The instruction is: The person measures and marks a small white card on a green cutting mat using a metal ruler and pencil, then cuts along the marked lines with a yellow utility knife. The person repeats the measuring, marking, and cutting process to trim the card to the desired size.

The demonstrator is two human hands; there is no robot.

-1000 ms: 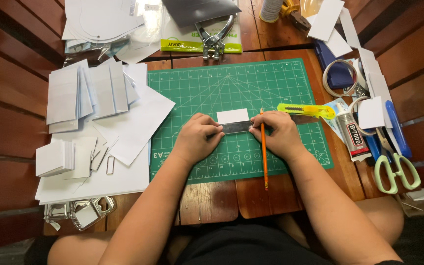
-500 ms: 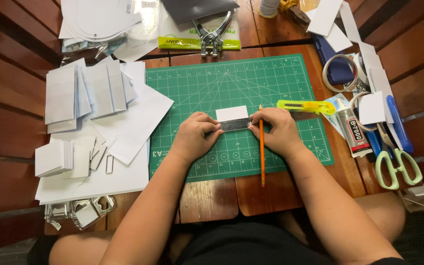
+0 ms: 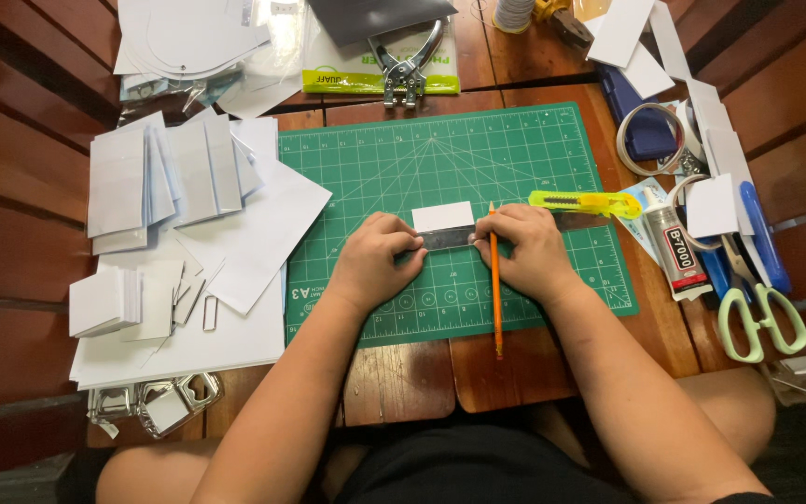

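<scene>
On the green cutting mat (image 3: pixel 394 159) lies a small white card (image 3: pixel 442 217) with a metal ruler (image 3: pixel 448 238) laid across its near edge. My left hand (image 3: pixel 377 260) presses down on the ruler's left end with its fingertips. My right hand (image 3: pixel 526 250) rests on the ruler's right part and holds an orange pencil (image 3: pixel 495 299), whose tip points away from me at the card's right edge. The ruler's far right end (image 3: pixel 582 221) sticks out beyond my right hand.
A yellow utility knife (image 3: pixel 585 201), a glue tube (image 3: pixel 675 250), tape rolls (image 3: pixel 650 138) and green-handled scissors (image 3: pixel 757 322) crowd the mat's right side. Stacks of white and grey cards (image 3: pixel 156 177) lie at left. A hole punch (image 3: pixel 405 58) sits beyond the mat.
Both hands stay on the ruler and card. The pencil has swung a little more upright against the ruler's edge; otherwise little has moved.
</scene>
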